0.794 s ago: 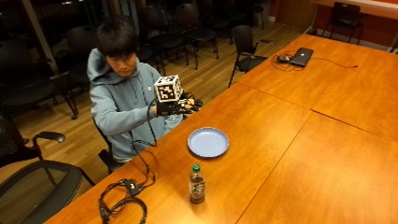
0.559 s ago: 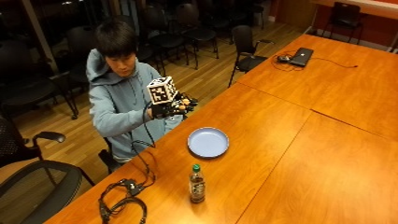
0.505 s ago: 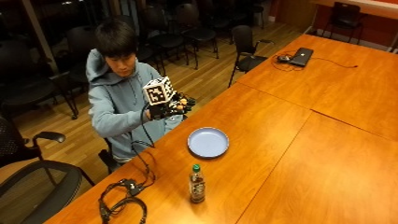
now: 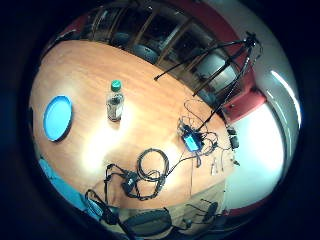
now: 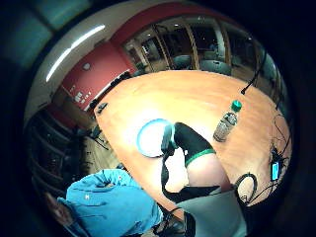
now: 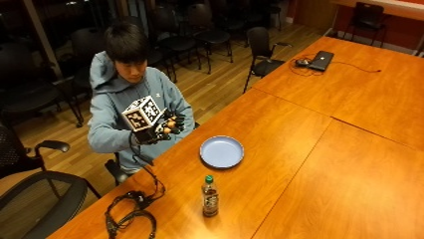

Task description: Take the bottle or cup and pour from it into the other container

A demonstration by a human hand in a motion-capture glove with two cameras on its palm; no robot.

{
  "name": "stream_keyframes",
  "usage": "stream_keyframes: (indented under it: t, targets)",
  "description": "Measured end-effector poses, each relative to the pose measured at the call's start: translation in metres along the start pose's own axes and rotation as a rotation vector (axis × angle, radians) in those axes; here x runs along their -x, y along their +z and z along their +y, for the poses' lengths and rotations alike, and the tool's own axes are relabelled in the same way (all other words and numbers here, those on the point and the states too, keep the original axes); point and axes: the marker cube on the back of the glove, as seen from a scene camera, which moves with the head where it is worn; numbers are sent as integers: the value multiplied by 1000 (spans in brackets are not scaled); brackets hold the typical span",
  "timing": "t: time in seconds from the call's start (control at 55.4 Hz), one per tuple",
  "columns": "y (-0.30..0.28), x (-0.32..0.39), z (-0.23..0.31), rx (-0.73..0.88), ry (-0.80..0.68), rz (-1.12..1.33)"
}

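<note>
A small clear bottle with a green cap stands upright near the front edge of the wooden table. A shallow blue plate lies a little beyond it, nearer the seated person. My gloved right hand hangs in the air in front of the person's chest, above the table's edge, apart from both things; its fingers are loosely curled and hold nothing. The palm views look down from a distance on the bottle and the plate.
A coil of black cables lies at the table's near left corner, close to the bottle. A laptop sits at the far end. An office chair stands left of the table. A tripod stands past the table.
My gloved hand has drifted down and back toward the person's chest, away from the plate. The bottle and plate have not moved.
</note>
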Motion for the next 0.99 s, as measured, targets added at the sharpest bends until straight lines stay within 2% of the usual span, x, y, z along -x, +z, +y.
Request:
stream_keyframes:
  t: [0.505,0.992]
  targets:
    - [23,-102,49,-59,121,-372]
    - [100,-177,48,-22,281,-653]
